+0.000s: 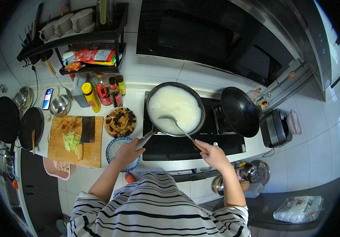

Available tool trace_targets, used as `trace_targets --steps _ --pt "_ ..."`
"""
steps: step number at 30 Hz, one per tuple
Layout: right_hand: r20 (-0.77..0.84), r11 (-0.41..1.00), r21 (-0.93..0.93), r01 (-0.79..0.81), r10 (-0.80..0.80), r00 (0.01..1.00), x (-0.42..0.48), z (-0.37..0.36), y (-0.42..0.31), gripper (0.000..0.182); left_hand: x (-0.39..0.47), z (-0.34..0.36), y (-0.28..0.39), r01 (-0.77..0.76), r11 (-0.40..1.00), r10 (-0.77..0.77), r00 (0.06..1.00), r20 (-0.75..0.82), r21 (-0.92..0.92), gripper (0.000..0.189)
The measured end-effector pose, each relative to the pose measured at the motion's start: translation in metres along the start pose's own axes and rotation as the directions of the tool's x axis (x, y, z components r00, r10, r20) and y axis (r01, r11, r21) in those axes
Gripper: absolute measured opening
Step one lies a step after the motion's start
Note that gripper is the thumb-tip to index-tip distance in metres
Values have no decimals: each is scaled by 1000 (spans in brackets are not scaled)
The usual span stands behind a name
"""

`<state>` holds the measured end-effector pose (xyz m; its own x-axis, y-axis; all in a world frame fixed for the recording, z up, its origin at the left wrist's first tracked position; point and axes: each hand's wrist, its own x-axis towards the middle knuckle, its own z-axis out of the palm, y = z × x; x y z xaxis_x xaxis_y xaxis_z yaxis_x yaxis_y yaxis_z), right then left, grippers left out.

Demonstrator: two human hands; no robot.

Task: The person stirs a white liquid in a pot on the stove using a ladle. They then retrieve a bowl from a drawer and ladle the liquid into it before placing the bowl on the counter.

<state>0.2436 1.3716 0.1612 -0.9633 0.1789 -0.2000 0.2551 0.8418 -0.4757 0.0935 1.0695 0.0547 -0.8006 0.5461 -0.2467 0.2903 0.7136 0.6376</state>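
Note:
A deep pan [203, 118] full of milky white liquid [173, 103] stands on the left side of the black cooktop [170, 151]. My left hand [128, 152] grips the pan's grey handle [145, 139]. In my right hand [214, 155] is the wooden handle of a metal ladle [181, 129], whose bowl dips into the liquid near the pan's front. Under my left forearm sits a blue-and-white bowl [109, 152] with whitish contents, partly hidden. Behind it is a plate of cooked food with dark pieces [120, 121].
A wooden cutting board [94, 154] holds a cleaver [88, 129] and chopped green vegetable [71, 142]. Several bottles [91, 97] line the back left. A black wok [239, 111] leans tilted on the right burner, beside a dark appliance [273, 127]. A pink basin [50, 170] is below the board.

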Motion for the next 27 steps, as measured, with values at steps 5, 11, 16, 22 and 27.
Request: trace_targets --steps 5,11,16,22,27 --pt "-99 990 -125 58 -70 993 21 29 8 56 0 0 1 -4 1000 3 1000 -11 -6 49" --pt "-186 980 -199 23 -60 981 50 51 9 55 -1 0 1 -10 1000 10 1000 -23 -18 49" --pt "-287 972 -233 -35 -34 957 71 67 19 54 0 3 -4 -34 999 34 998 -50 -11 48" --pt "-321 970 -163 -179 119 940 82 61 37 57 -1 4 -4 -54 998 53 996 -68 -12 48" --pt "-354 969 -84 -234 191 916 68 49 49 57 0 5 -5 -42 999 42 998 -52 -15 49"
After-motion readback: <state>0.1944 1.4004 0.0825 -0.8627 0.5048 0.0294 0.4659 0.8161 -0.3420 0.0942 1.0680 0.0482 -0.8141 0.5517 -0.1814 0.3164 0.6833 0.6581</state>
